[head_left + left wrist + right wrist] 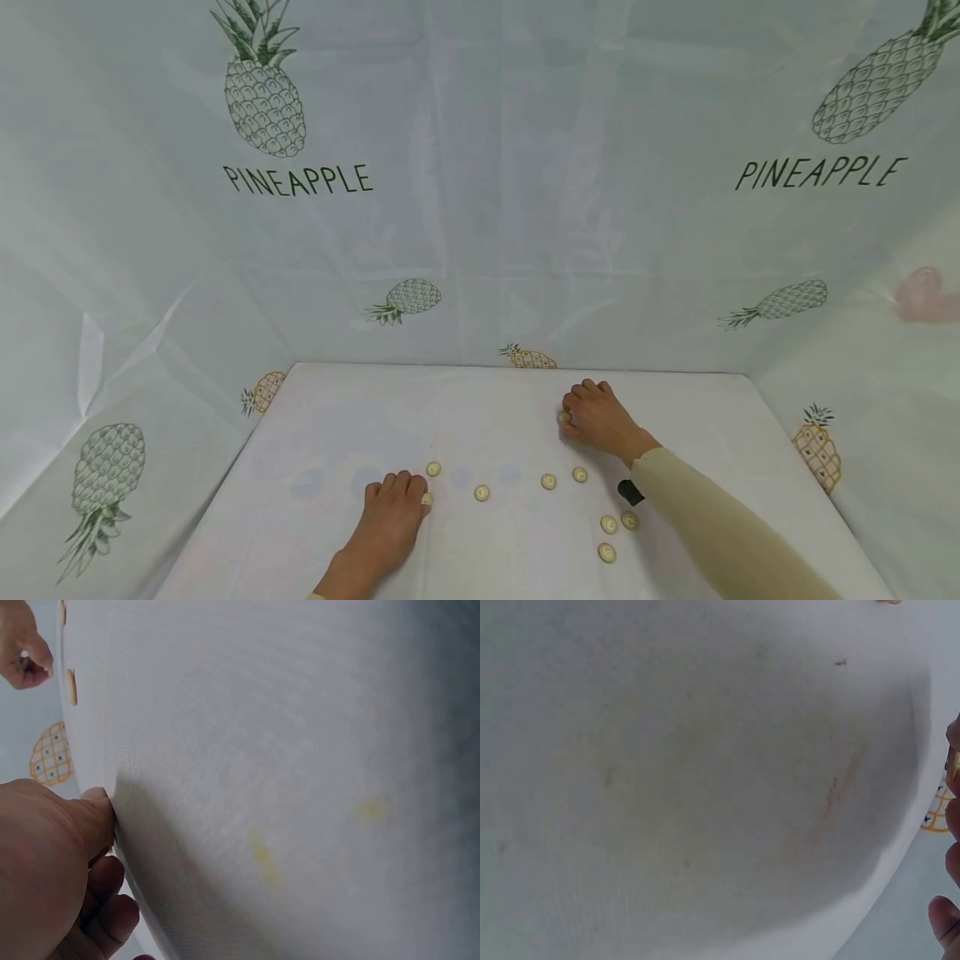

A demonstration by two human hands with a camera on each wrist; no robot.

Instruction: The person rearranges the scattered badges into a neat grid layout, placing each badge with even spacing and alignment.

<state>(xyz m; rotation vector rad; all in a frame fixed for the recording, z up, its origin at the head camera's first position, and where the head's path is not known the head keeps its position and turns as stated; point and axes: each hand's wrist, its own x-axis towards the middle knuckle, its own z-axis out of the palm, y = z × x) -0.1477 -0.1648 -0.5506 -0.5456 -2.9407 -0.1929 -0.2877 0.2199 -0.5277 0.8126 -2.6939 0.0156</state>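
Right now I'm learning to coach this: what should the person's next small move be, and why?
I'd probably lower the right hand until its pinched beige disc meets the white tabletop. In the left wrist view that hand appears raised off the surface, while the left hand holds another beige disc down at it.

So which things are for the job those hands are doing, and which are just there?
Likely for the job:
left hand, pinching a disc
right hand, holding another disc
seven loose discs

Probably just there:
pineapple-print cloth
small black thing by the right sleeve
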